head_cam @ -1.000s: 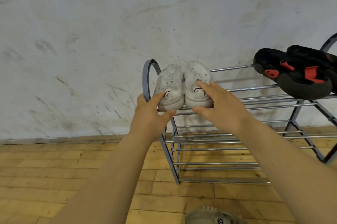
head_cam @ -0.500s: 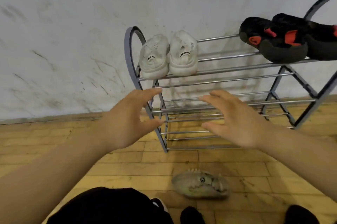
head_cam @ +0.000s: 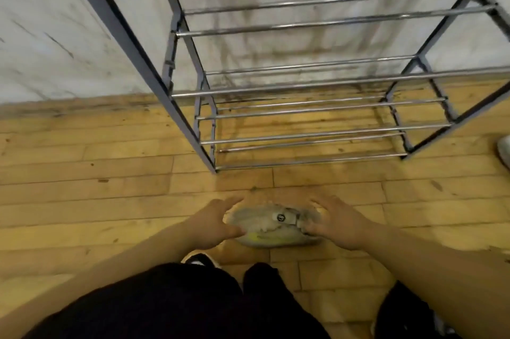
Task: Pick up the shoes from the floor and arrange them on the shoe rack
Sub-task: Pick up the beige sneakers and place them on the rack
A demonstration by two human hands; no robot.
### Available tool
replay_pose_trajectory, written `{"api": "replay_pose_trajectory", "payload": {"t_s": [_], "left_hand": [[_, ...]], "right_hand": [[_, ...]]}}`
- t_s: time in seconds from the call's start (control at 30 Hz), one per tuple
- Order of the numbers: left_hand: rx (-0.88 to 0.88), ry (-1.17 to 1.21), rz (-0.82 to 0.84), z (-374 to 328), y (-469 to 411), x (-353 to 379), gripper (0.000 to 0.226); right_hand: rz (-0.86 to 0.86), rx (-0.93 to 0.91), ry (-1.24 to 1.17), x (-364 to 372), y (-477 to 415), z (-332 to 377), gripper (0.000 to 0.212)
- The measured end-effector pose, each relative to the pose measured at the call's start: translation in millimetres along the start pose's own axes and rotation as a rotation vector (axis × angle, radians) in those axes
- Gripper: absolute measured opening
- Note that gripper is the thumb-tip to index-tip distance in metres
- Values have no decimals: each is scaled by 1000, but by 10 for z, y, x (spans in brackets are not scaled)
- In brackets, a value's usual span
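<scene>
One grey shoe (head_cam: 271,229) lies on the wood floor (head_cam: 82,200) before one shoe rack (head_cam: 131,43). The left hand (head_cam: 214,225) and right hand (head_cam: 338,224), both half-open, each cup one end.

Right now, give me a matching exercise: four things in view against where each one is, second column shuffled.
Things:
1. grey shoe
2. left hand
3. right hand
4. shoe rack

Places:
a. round the shoe's right end
b. against the wall
c. on the wooden floor, between both hands
d. round the shoe's left end

Pairs: 1-c, 2-d, 3-a, 4-b.
</scene>
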State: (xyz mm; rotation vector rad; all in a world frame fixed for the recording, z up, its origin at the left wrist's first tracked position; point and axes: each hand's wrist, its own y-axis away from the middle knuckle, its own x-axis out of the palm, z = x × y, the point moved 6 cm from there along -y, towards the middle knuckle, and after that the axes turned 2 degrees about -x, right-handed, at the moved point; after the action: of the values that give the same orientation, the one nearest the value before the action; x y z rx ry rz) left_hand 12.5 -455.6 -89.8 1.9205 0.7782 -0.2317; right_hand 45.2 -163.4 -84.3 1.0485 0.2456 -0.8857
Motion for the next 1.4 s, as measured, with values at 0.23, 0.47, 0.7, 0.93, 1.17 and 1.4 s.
{"api": "replay_pose_trajectory", "payload": {"t_s": [0.23,0.47,0.7,0.93,1.17,1.4], "left_hand": [[-1,199,5,345,-547,500,97],[-112,524,-343,631,-39,71,86],[-78,797,-814,803,1726,-671,83],[6,800,-1066,885,3364,-828,98],[-154,910,-1178,1641,4470,-42,98],[-289,1078,-1195,2285,5222,828,85]], "right_hand": [[-27,242,-224,497,-356,-515,87],[-52,50,-261,163,-344,206,100],[-7,-421,83,-597,236,2194,103],[-40,-742,550,-835,1235,3972,106],[151,-843,720,574,2105,4406,121],[308,-900,580,1603,2544,4105,107]]}}
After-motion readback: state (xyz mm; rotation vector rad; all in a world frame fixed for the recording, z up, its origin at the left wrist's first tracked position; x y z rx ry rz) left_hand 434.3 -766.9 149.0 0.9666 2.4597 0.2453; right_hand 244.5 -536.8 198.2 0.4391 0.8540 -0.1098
